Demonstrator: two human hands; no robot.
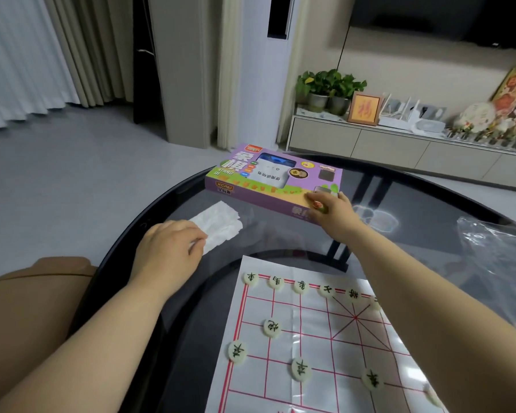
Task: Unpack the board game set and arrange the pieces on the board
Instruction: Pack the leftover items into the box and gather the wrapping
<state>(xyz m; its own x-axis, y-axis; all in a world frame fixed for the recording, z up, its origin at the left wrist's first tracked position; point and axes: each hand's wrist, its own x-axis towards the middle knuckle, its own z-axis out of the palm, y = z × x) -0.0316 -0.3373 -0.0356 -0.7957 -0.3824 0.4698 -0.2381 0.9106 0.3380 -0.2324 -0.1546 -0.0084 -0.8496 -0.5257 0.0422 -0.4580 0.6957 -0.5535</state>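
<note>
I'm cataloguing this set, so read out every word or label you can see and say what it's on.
"象棋", "XIANG": lid of the purple cardboard game box.
"XCRAI": orange label on its side.
"使用说明书": white leaflet in its window.
"車", "馬", "象", "士", "炮", "卒": round pale game pieces on the white paper board.
Red mark on the piece pinched by the right hand: blurred.
Red sign in the wooden picture frame: blurred.

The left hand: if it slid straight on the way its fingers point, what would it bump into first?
The folded white paper: the left hand already has its fingertips at the paper's near edge. Farther along that line probably comes the purple game box, though depth is unclear.
</note>
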